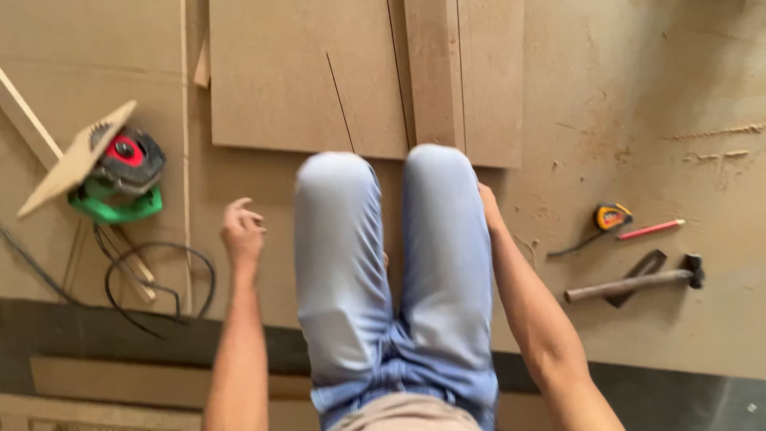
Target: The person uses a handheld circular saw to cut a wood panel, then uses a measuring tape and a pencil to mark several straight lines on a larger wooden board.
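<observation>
Left grip (pixel 242 229) loosely curled, empty; right grip (pixel 488 203) hidden behind knee — steady the board (pixel 311 76) squarely.

Soft even daylight, faint shadows, slight motion blur

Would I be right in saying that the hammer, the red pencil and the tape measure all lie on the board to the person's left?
Not quite: the head view shows the hammer, the red pencil and the tape measure lying on the board to the person's right, beyond the right hand.
</observation>
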